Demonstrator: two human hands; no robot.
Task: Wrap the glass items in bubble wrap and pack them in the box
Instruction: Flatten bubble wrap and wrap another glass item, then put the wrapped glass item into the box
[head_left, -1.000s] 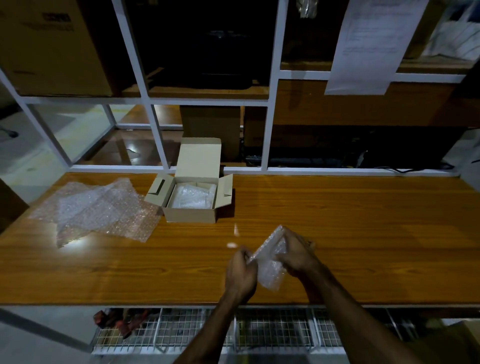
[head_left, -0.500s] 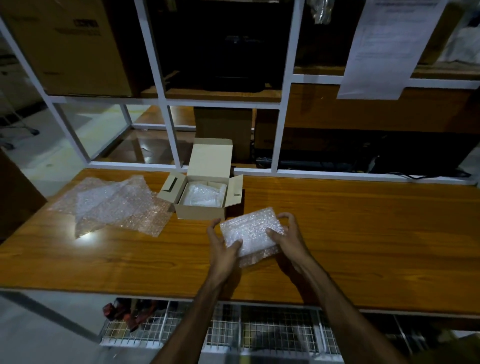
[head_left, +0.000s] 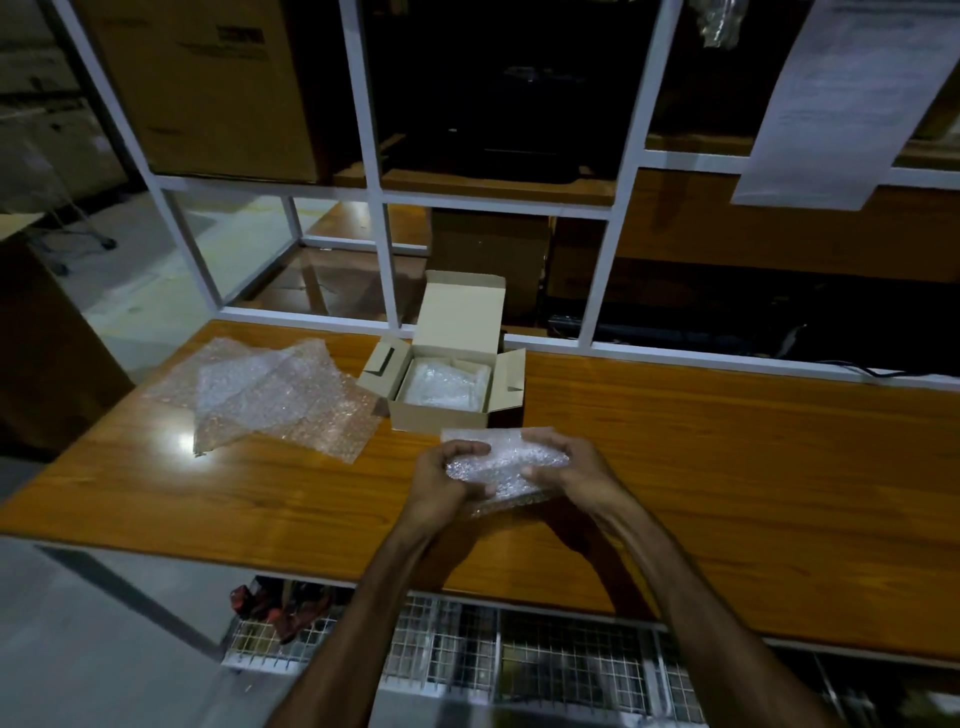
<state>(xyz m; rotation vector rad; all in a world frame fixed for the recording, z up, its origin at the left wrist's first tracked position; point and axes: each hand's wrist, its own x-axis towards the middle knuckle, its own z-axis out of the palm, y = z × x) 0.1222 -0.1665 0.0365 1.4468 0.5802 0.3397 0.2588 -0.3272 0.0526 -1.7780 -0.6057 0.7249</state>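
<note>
A wooden table (head_left: 727, 457) carries an open cardboard box (head_left: 441, 410) and loose bubble wrap sheets (head_left: 270, 397) beside it.

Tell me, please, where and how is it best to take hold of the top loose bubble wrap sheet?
Probably pinch the near corner of the top bubble wrap sheet, coming from the table's front edge: it lies flat, and that corner sticks out beyond the sheets beneath.

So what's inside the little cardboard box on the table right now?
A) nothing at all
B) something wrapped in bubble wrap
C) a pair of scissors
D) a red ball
B: the small open tan cardboard box on the wooden table already holds a whitish bubble-wrapped bundle, and its lid stands up at the back.
</note>
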